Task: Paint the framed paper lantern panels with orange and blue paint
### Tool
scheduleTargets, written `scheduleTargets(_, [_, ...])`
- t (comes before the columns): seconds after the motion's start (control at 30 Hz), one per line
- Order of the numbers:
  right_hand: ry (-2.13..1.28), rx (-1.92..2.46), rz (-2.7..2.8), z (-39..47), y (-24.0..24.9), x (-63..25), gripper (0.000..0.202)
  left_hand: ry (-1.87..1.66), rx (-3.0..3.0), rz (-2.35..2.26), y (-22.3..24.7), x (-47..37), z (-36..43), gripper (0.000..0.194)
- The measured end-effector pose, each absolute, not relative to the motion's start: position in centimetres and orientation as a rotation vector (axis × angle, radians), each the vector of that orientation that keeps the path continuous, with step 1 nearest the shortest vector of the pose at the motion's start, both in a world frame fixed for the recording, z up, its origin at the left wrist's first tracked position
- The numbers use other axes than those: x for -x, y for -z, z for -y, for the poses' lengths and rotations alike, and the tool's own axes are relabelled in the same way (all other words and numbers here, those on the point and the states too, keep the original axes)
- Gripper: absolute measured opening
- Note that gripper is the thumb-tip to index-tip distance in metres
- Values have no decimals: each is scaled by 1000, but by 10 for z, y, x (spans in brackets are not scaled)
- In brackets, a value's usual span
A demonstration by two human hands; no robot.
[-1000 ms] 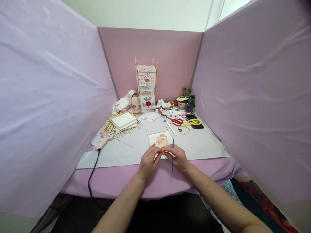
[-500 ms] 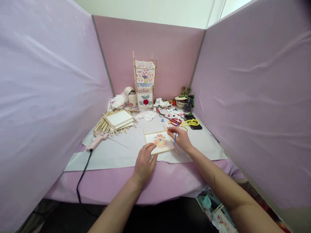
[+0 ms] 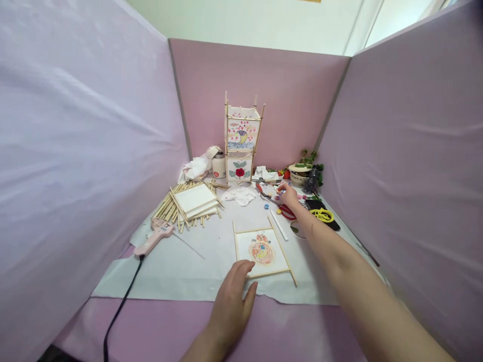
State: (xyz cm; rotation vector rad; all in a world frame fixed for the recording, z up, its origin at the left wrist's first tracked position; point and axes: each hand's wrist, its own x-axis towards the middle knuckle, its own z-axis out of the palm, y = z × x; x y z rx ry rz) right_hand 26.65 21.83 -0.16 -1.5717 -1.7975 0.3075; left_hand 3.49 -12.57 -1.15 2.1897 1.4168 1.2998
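Observation:
A white panel with a coloured drawing, framed by thin wooden sticks, lies near the front of the table. My left hand rests at its lower left corner, fingers apart and nothing held. My right hand is stretched out among the pens and small paint pots at the back right, fingers closed round a thin blue brush that is mostly hidden. A white pen lies between the panel and my right forearm. Just below my right hand are red-handled scissors.
A stick lantern with painted panels stands at the back. On the left are bamboo sticks with blank panels and a pink glue gun with a black cord. Yellow scissors, a phone and a bowl sit at the right.
My right hand has moved from the panel's upper right corner to the pots farther back, taking the brush along. The white pen now lies on the table. The view has shifted.

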Motion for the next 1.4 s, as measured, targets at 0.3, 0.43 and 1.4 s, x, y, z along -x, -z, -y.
scheduleTargets(0.3, [-357,1633,1829,-246,12,-263,34,-1254,-2133,-1428,12,-36,124,41])
scheduleTargets(0.43, [-283,1550,1775,-231,5,-266,34,-1242,-2119,-1418,11,-36,124,40])
scheduleTargets(1.4, [-476,837,1912,-112,10,-266,38,-902,-1841,-2116,-8,-50,-146,25])
